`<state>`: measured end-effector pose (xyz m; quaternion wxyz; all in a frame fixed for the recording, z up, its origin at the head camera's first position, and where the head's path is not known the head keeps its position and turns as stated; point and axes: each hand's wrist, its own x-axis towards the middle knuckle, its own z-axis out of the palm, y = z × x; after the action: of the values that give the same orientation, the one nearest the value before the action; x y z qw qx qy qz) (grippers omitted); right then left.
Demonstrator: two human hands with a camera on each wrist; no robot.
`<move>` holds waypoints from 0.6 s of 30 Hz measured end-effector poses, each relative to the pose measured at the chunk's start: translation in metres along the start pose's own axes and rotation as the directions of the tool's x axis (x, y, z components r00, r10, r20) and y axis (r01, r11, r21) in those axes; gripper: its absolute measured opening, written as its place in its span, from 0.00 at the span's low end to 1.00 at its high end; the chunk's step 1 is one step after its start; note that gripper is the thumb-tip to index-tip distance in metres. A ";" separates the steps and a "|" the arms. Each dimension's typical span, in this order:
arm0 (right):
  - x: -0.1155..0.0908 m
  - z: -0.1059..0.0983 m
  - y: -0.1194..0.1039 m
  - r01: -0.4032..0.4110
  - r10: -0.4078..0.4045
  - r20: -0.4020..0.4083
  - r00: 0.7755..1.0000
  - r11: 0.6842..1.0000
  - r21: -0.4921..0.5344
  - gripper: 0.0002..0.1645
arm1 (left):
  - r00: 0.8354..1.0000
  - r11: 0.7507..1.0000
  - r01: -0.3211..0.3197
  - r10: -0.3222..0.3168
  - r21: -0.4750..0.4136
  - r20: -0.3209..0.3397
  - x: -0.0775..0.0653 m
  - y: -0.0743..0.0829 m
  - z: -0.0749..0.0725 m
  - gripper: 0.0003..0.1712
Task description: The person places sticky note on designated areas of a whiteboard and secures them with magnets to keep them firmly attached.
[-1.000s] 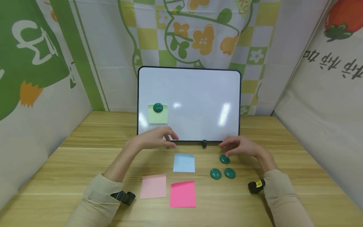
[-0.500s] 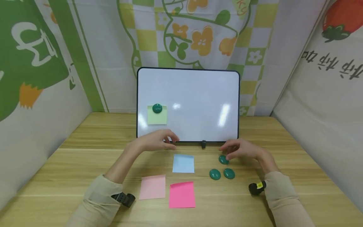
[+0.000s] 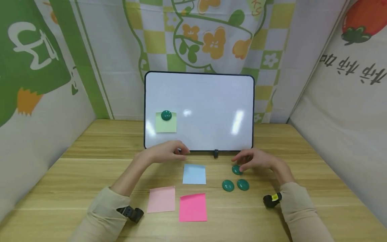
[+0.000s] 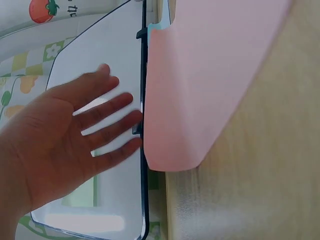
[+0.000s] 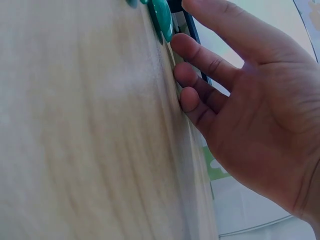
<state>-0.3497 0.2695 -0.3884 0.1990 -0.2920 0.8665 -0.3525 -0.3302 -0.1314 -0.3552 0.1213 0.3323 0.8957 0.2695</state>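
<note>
In the head view my left hand (image 3: 164, 153) hovers palm down before the whiteboard's lower edge, fingers loosely bent and holding nothing. Below its fingertips lies a light blue sticky note (image 3: 194, 174). My right hand (image 3: 257, 159) is over a green domed magnet (image 3: 237, 170), with the thumb tip overlapping it. Its fingers are relaxed rather than curled round the magnet. Two more green magnets, a left one (image 3: 228, 185) and a right one (image 3: 243, 184), lie nearer me. From the right wrist, the index fingertip of that hand (image 5: 265, 100) shows right beside a green magnet (image 5: 161, 19).
Behind the hands a whiteboard (image 3: 205, 101) stands upright. A magnet (image 3: 166, 115) sits over a pale green note (image 3: 166, 126) on it. A light pink note (image 3: 161, 200) and a hot pink note (image 3: 192, 208) lie on the wooden table (image 3: 242, 215). Printed cloth walls surround it.
Both hands have lowered slightly, the right thumb coming further over the back magnet. The head view has shifted a little. Notes and magnets stay where they were.
</note>
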 end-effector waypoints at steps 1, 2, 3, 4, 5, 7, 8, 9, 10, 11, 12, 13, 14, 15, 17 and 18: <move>0.000 0.000 0.001 -0.001 0.001 -0.001 1.000 1.000 -0.002 0.24 | 1.000 1.000 -0.001 0.001 0.009 0.005 0.000 0.000 0.001 0.18; 0.000 0.000 0.001 -0.002 0.002 -0.002 1.000 1.000 -0.001 0.24 | 1.000 1.000 -0.001 0.001 0.020 0.009 0.001 0.000 0.001 0.18; 0.000 0.000 0.001 -0.004 0.004 -0.003 1.000 1.000 -0.002 0.24 | 1.000 1.000 -0.003 0.003 0.030 0.012 0.001 0.000 0.002 0.18; 0.000 0.000 0.002 -0.006 0.006 -0.002 1.000 1.000 -0.002 0.24 | 1.000 0.999 0.000 0.000 0.036 0.017 0.001 -0.001 0.002 0.18; 0.000 0.000 0.002 -0.006 0.006 -0.001 1.000 1.000 -0.003 0.24 | 1.000 0.999 0.006 -0.007 0.038 0.022 0.001 -0.002 0.003 0.18; 0.001 0.001 0.003 -0.011 0.011 -0.002 1.000 1.000 -0.001 0.23 | 0.999 0.999 0.013 -0.014 0.036 0.032 0.001 -0.002 0.005 0.19; 0.001 0.001 0.003 -0.011 0.011 -0.003 1.000 1.000 0.000 0.23 | 0.999 0.999 0.017 -0.018 0.037 0.035 0.000 -0.003 0.006 0.20; 0.001 0.001 0.003 -0.011 0.011 -0.003 1.000 1.000 -0.001 0.23 | 0.999 0.999 0.021 -0.022 0.037 0.037 0.001 -0.003 0.006 0.20; 0.001 0.001 0.003 -0.010 0.010 -0.003 1.000 1.000 0.000 0.23 | 0.999 0.999 0.027 -0.028 0.039 0.040 0.001 -0.003 0.007 0.20; 0.001 0.001 0.004 -0.009 0.009 -0.003 1.000 1.000 0.000 0.23 | 0.999 0.999 0.030 -0.032 0.040 0.042 0.001 -0.003 0.007 0.20; 0.000 0.001 0.004 -0.007 0.007 -0.003 1.000 1.000 0.000 0.23 | 0.999 0.999 0.030 -0.032 0.041 0.043 0.001 -0.003 0.008 0.20; 0.000 0.001 0.004 -0.006 0.006 -0.003 1.000 1.000 -0.001 0.23 | 0.999 0.999 0.030 -0.032 0.043 0.044 0.001 -0.003 0.008 0.20; 0.000 0.001 0.004 -0.005 0.005 -0.003 1.000 1.000 -0.001 0.23 | 0.998 0.998 0.033 -0.035 0.044 0.045 0.001 -0.003 0.008 0.20; 0.000 0.001 0.004 -0.006 0.006 -0.004 1.000 1.000 -0.002 0.23 | 0.998 0.998 0.033 -0.035 0.046 0.046 0.001 -0.003 0.008 0.20; 0.001 0.001 0.005 -0.007 0.007 -0.005 1.000 1.000 -0.004 0.23 | 0.998 0.998 0.029 -0.032 0.053 0.047 0.001 -0.004 0.009 0.19; 0.001 0.001 0.005 -0.008 0.008 -0.006 1.000 1.000 -0.004 0.23 | 0.998 0.998 0.029 -0.032 0.058 0.049 0.002 -0.005 0.009 0.19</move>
<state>-0.3515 0.2716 -0.3923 0.1972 -0.2879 0.8691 -0.3507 -0.3304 -0.1296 -0.3657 0.1380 0.3287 0.9047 0.2335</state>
